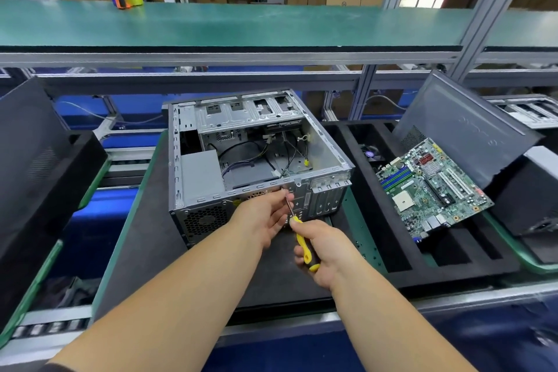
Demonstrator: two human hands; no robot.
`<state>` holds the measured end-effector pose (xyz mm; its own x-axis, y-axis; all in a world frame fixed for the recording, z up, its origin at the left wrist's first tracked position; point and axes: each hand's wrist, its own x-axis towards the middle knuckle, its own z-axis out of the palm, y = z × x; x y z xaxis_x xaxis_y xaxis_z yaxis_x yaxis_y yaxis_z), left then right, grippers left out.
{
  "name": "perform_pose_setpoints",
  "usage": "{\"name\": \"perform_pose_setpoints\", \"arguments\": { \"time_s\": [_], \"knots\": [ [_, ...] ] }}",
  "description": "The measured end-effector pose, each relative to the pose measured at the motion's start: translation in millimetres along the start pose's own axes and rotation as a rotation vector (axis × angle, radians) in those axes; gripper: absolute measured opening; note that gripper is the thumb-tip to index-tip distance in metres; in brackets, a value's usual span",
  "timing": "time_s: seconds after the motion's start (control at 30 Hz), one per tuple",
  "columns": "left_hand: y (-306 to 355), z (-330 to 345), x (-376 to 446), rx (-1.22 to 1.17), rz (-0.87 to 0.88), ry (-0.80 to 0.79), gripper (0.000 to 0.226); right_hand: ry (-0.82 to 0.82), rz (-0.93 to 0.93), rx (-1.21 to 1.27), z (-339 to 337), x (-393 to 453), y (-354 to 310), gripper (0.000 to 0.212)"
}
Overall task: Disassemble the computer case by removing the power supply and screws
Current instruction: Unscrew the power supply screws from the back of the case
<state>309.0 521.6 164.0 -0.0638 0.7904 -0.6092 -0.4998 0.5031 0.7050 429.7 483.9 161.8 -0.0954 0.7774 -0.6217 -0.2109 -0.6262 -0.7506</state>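
Observation:
An open grey computer case (326, 142) lies on its side on a dark mat, its rear panel facing me. A grey power supply (200, 175) sits in its near left corner, with loose cables beside it. My right hand (324, 251) grips the yellow and black handle of a screwdriver (303, 243). The shaft points up at the top edge of the rear panel. My left hand (265, 216) pinches the shaft near its tip, against the panel. Whatever screw is under the tip is hidden by my fingers.
A green motherboard (431, 187) leans in a black foam tray (401, 263) to the right, with a grey side panel (462, 127) behind it. A black case panel (33, 166) stands at the left. A green shelf (241, 24) runs overhead.

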Motion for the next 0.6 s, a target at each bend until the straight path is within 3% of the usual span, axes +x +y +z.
{"name": "perform_pose_setpoints", "arguments": {
  "time_s": [0.1,0.3,0.6],
  "knots": [
    [-2.0,1.5,-0.2,0.005,0.011,0.002,0.007,0.015,-0.028,-0.023,2.9,-1.3,0.7,0.016],
    [-3.3,3.7,0.8,-0.006,0.038,0.027,0.01,-0.176,0.081,0.159,-2.0,-12.5,-3.1,0.033],
    [-4.5,4.5,0.6,-0.06,0.049,0.0,0.014,-0.081,0.023,0.09,-2.0,-10.9,3.0,0.02]
  ]
}}
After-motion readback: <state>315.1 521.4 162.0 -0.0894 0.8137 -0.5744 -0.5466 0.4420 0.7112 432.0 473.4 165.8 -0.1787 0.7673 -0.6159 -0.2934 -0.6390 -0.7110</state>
